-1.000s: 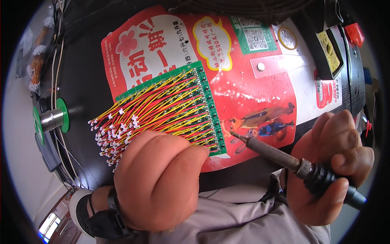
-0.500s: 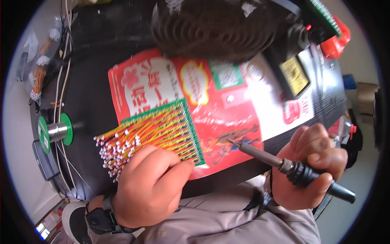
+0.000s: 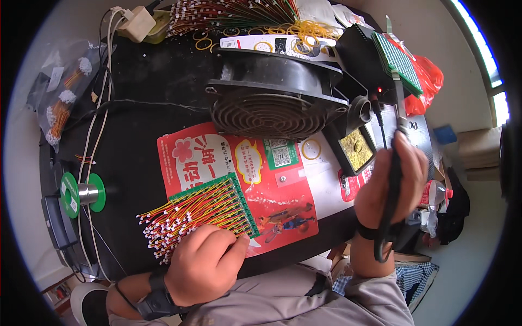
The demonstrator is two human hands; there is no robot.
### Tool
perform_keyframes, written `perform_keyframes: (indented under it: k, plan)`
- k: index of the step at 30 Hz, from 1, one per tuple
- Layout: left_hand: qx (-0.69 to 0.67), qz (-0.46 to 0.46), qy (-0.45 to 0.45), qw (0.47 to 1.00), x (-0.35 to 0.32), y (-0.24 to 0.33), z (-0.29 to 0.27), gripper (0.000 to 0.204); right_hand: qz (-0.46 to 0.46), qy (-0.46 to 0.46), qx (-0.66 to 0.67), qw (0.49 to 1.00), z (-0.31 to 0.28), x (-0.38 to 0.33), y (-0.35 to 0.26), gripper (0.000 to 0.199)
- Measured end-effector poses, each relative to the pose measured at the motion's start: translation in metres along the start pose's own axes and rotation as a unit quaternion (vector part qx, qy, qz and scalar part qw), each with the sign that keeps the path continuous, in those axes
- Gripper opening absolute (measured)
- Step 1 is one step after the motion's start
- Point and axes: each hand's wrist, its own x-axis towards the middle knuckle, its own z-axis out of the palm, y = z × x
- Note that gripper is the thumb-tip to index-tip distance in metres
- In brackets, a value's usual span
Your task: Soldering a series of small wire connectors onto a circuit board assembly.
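Note:
A green circuit board (image 3: 246, 202) with rows of red and yellow wires, their white connectors fanned toward the left, lies on a red printed sheet (image 3: 296, 228). My left hand (image 3: 204, 266) is closed at the board's near right corner, thumb and forefinger pinching its edge; the other fingers are curled and partly hidden. Raised over the right side of the table, my right hand (image 3: 389, 185) is wrapped round a soldering iron (image 3: 401, 106). Its metal barrel points away, up toward a stack of green boards (image 3: 399, 60), and its black cord loops down past my wrist.
A black fan (image 3: 272, 111) stands behind the sheet. Right of it sits a black holder with a yellow cleaning pad (image 3: 357, 149). A solder spool (image 3: 87, 194) and cables are at the left; wired bundles (image 3: 234, 16) and yellow rubber bands (image 3: 312, 30) lie at the back.
My right hand has moved up and away with the soldering iron, whose tip now points away instead of toward the board. My left hand stays at the board's corner. The view has shifted.

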Motion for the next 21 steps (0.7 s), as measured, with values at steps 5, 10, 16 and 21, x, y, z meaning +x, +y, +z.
perform_keyframes:
  k: [5,10,16,21]
  plan:
    - [0.067,0.016,-0.012,0.998,-0.002,0.003,0.001,0.019,0.005,0.004,0.036,0.999,0.003,-0.009,0.001,0.034]
    - [0.071,0.041,-0.021,0.996,0.004,0.001,-0.005,0.014,0.132,-0.075,0.085,0.985,0.0,-0.012,-0.009,0.032]
    - [0.046,0.0,-0.057,0.997,0.005,-0.004,-0.02,0.017,0.197,-0.056,0.101,0.974,0.0,-0.019,-0.009,0.03]
    - [0.067,-0.056,-0.061,0.994,0.008,-0.008,-0.035,0.037,0.265,0.071,0.202,0.94,0.006,-0.034,-0.009,0.038]
